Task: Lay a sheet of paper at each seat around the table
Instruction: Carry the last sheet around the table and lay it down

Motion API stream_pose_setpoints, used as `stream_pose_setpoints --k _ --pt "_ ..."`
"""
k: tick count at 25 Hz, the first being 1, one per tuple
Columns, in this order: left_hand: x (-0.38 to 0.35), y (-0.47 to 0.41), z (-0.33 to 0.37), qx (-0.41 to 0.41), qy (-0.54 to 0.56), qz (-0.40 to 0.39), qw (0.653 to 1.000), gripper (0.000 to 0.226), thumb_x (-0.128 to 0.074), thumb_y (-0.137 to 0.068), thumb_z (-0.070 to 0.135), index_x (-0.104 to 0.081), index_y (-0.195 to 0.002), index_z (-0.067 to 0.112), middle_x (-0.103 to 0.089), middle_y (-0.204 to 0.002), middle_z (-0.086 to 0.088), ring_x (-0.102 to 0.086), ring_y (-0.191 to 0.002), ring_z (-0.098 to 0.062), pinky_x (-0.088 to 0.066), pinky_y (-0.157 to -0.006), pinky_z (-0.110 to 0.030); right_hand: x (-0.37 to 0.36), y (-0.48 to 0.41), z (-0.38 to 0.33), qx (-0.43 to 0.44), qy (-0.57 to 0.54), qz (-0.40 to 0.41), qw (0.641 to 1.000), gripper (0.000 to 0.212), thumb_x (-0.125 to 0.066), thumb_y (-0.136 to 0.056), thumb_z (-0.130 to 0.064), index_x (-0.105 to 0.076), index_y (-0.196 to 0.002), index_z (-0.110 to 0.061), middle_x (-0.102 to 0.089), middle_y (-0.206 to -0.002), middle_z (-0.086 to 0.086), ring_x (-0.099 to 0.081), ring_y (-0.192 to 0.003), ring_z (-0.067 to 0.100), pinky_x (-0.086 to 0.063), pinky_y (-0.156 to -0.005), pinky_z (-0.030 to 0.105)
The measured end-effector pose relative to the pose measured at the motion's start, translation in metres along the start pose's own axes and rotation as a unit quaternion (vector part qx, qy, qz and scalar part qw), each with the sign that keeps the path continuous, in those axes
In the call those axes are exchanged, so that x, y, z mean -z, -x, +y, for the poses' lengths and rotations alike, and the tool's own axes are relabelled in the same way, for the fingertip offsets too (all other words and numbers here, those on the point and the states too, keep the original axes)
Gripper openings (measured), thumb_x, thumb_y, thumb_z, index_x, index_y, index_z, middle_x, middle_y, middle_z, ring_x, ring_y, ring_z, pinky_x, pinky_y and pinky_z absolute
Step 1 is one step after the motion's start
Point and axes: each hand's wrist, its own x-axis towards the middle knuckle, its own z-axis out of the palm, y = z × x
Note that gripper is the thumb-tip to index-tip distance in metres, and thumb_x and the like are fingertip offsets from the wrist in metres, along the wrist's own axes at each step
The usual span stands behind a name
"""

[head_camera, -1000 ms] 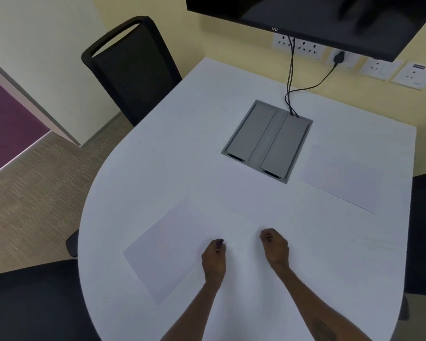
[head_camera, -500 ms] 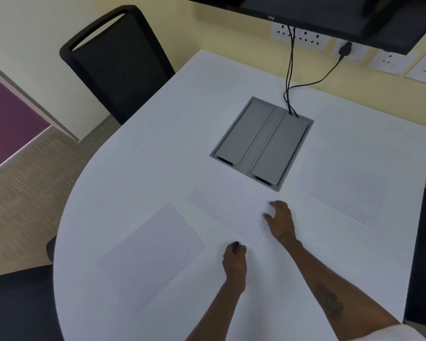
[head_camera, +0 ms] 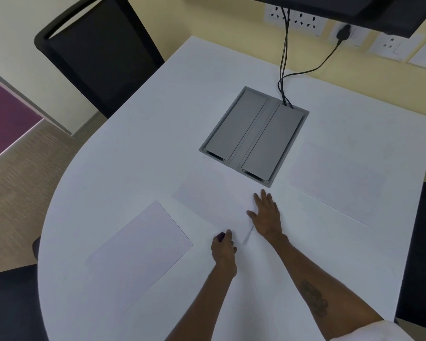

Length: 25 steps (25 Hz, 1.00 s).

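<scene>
pressing middle sheet (head_camera: 214, 195) near hatch (head_camera: 253, 134)

Soft even light, wide-angle edge distortion

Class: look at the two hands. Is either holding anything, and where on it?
The left hand pinches the middle sheet's near edge; the right hand lies flat on it.

A white table with a rounded near-left edge (head_camera: 123, 153) is seen from above. A grey rectangular metal cable box with two flap lids (head_camera: 253, 134) is set flush into its middle; black cables (head_camera: 283, 77) enter at its far corner. Three white paper sheets lie flat: one near-left (head_camera: 138, 252), one central (head_camera: 212, 195), one right (head_camera: 337, 178). Both hands rest on the central sheet's near edge.
</scene>
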Motion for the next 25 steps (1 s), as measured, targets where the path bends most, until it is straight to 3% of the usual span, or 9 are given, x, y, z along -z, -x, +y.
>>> stream_pose_setpoints --k 3,7,12,16,19,21,25 --pt "0.001 0.000 0.002 -0.041 -0.045 0.024 0.998 0.013 -0.064 -0.095 0.023 -0.061 -0.094 0.009 -0.061 -0.085 -0.005 -0.058 -0.075 -0.019 -0.053 -0.076 -0.030 -0.003 0.007 -0.001 -0.013 -0.002 0.016 1.000 0.067 -0.044 -0.102 -0.038 -0.015 -0.158 -0.016 -0.001 -0.168 0.005 0.000 -0.156 0.023 -0.006 -0.128 0.040" --pt "0.009 0.002 0.010 -0.088 -0.110 0.046 0.989 0.006 -0.061 -0.093 0.013 -0.061 -0.088 0.017 -0.065 -0.088 -0.003 -0.062 -0.076 -0.021 -0.061 -0.084 -0.041 -0.004 0.019 -0.003 -0.042 -0.061 0.042 0.996 0.061 -0.045 -0.102 -0.038 -0.026 -0.156 -0.016 -0.017 -0.166 0.004 -0.014 -0.154 0.024 -0.015 -0.124 0.041" --pt "0.036 0.003 0.013 -0.131 -0.182 0.043 0.974 0.014 -0.055 -0.092 0.013 -0.061 -0.100 0.004 -0.064 -0.089 -0.016 -0.055 -0.078 -0.027 -0.057 -0.085 -0.050 0.006 0.027 -0.002 -0.063 -0.162 0.100 0.980 0.049 -0.050 -0.102 -0.024 -0.042 -0.148 -0.007 -0.045 -0.152 0.013 -0.038 -0.140 0.032 -0.030 -0.117 0.042" --pt "0.065 0.013 0.013 -0.165 -0.207 0.022 0.964 0.019 -0.056 -0.096 0.015 -0.060 -0.111 0.005 -0.064 -0.100 -0.018 -0.059 -0.092 -0.032 -0.053 -0.084 -0.040 0.012 0.038 -0.004 -0.098 -0.332 0.098 0.933 0.036 -0.060 -0.097 -0.011 -0.060 -0.131 0.000 -0.063 -0.134 0.017 -0.060 -0.120 0.031 -0.045 -0.105 0.038" --pt "0.086 0.023 0.013 -0.169 -0.209 0.026 0.963 0.033 -0.060 -0.095 0.017 -0.059 -0.124 0.003 -0.066 -0.116 -0.024 -0.061 -0.111 -0.041 -0.052 -0.096 -0.047 0.012 0.055 -0.008 -0.114 -0.411 0.083 0.900 0.029 -0.065 -0.090 -0.002 -0.069 -0.118 0.002 -0.071 -0.111 0.016 -0.061 -0.091 0.024 -0.046 -0.083 0.032" --pt "0.098 0.030 0.016 -0.175 -0.196 0.041 0.964 0.031 -0.065 -0.092 0.019 -0.064 -0.120 0.006 -0.070 -0.111 -0.019 -0.065 -0.106 -0.040 -0.054 -0.094 -0.048 0.011 0.068 -0.012 -0.124 -0.451 0.079 0.881 0.030 -0.067 -0.088 -0.002 -0.070 -0.118 0.000 -0.070 -0.103 0.012 -0.060 -0.090 0.021 -0.046 -0.081 0.032" --pt "0.124 0.043 0.031 -0.180 -0.160 0.061 0.969 0.026 -0.069 -0.089 0.021 -0.070 -0.111 0.007 -0.074 -0.105 -0.010 -0.067 -0.100 -0.033 -0.057 -0.092 -0.049 -0.001 0.101 -0.030 -0.135 -0.516 0.102 0.840 0.034 -0.067 -0.089 -0.001 -0.068 -0.123 -0.001 -0.070 -0.118 0.016 -0.064 -0.104 0.029 -0.052 -0.092 0.042"
